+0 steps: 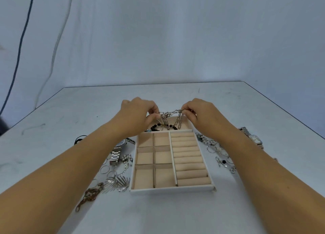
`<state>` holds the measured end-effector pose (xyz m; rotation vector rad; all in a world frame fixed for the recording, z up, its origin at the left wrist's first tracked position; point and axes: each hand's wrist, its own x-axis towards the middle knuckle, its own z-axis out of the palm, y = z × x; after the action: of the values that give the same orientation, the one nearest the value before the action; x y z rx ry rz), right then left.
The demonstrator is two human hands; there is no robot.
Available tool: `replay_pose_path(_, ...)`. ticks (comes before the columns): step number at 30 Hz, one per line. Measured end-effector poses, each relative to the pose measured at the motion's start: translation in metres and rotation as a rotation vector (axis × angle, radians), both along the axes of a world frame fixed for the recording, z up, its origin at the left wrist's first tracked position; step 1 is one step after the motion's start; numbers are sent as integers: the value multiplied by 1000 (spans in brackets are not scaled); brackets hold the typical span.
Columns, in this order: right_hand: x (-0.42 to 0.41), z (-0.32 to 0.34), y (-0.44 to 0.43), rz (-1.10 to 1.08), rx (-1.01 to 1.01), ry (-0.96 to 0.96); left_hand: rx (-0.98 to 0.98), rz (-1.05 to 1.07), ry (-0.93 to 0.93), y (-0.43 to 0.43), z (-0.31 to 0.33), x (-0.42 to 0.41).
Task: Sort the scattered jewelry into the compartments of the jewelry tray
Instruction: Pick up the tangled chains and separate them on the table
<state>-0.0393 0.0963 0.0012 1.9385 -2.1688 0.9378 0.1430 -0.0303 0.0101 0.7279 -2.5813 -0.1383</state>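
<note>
A beige jewelry tray (173, 189) lies in the middle of the table, with six square compartments on its left, ring rolls on its right and one long compartment at the far end. Over that far compartment my left hand (140, 113) and my right hand (198, 113) each pinch one end of a silver link chain (171, 115), whose loops hang down into it. A black bead bracelet (157, 127) lies in the same far compartment, partly hidden by my left hand.
Left of the tray lie a silver watch (117, 153), pearl strands, thin rings (105, 169), a silver fan brooch (117, 182) and a brown chain (89, 196). To the right are a square watch (255, 138) and several small silver pieces (218, 154).
</note>
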Motion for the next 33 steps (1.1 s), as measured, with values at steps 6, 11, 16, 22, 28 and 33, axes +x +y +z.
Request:
replay_pose_path(6, -7, -10, 0, 13, 51, 59, -44, 83, -116, 0, -14, -6)
replay_pose_path(11, -10, -16, 0, 15, 86, 83, -30, 124, -144, 2, -18, -7)
replay_pose_path(16, -8, -19, 1, 21, 119, 109, 83, 166, -202, 0, -16, -5)
replay_pose_path(22, -7, -19, 2, 3, 99, 111, 118, 181, -249, 0, -18, -5)
replay_pose_path(28, -4, -19, 1, 0, 140, 77, 130, 164, -182, 0, -22, 3)
replay_pose_path(33, -3, -12, 1, -70, 269, 99, 164, 173, -176, -2, -25, 2)
